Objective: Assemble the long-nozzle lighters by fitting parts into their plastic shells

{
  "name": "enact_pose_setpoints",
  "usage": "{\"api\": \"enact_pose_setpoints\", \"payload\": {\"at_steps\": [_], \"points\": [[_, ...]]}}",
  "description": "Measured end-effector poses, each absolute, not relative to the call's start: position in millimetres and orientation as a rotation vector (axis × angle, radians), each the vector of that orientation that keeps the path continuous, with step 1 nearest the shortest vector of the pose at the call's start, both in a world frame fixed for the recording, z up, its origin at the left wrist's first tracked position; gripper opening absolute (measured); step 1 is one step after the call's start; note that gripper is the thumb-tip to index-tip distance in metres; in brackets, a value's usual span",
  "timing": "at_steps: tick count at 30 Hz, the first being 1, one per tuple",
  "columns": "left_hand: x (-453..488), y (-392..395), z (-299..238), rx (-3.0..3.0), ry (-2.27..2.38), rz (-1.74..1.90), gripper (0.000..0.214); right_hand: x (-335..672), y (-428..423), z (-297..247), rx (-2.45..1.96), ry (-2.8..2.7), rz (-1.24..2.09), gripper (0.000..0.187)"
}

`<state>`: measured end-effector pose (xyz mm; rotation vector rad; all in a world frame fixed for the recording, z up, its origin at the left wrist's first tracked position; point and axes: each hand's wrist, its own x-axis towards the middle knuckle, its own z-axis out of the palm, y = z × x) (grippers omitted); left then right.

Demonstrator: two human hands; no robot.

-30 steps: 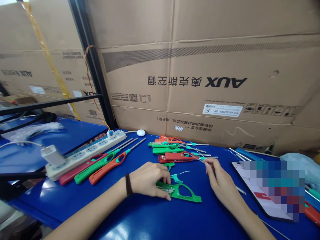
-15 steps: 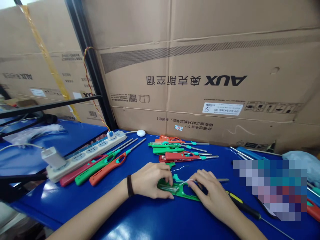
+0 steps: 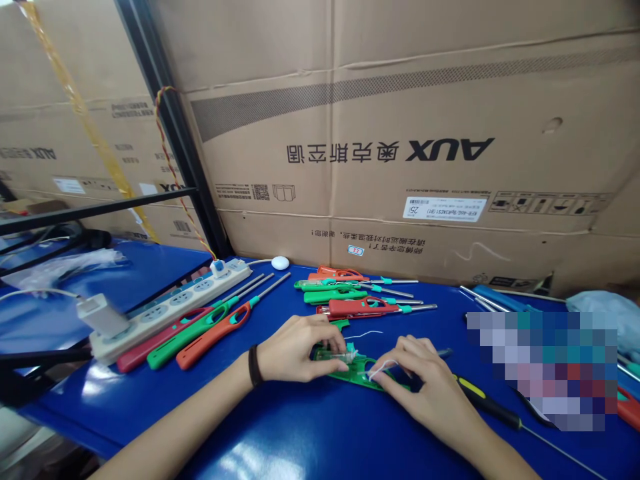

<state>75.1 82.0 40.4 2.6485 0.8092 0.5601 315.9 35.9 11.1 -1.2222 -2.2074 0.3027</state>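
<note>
- Our left hand (image 3: 300, 350) rests on the blue desk (image 3: 280, 433). Its grip is closed on the near end of the open green lighter shell (image 3: 356, 371), and the fingertips press a small clear inner part (image 3: 334, 357) down into it.
- Our right hand (image 3: 423, 383) has its grip pinched together on the thin white wire (image 3: 384, 365), which curls over the shell's finger opening.
- We judge the wire the weak point. It looks fine and springy, so a hard tug could kink it or pull it loose from wherever it joins. We cannot see that joint under the fingers.
- If the pinch slackens, the wire would likely spring up off the shell.
- The desk is glossy. If the left hand eases its pressure, the shell may skate sideways and the clear part may tip out.
- The screwdriver (image 3: 487, 405) lies just beside our right wrist, and a sweep of the forearm could send it rolling.
- The heap of red and green lighters (image 3: 350, 299) lies near, beyond the shell, where a loose piece could get lost.
</note>
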Motion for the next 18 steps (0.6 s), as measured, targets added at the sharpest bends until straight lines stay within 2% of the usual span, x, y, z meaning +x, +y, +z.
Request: {"api": "enact_pose_setpoints", "payload": {"at_steps": [8, 18], "points": [[80.3, 77.9, 36.5, 2.664, 0.675, 0.756, 0.014, 317.2, 34.1, 9.7, -1.179, -2.026, 0.150, 0.007], [80.3, 77.2, 36.3, 2.685, 0.647, 0.833, 0.015, 317.7, 34.7, 7.3, -1.171, -1.987, 0.164, 0.007]]}}
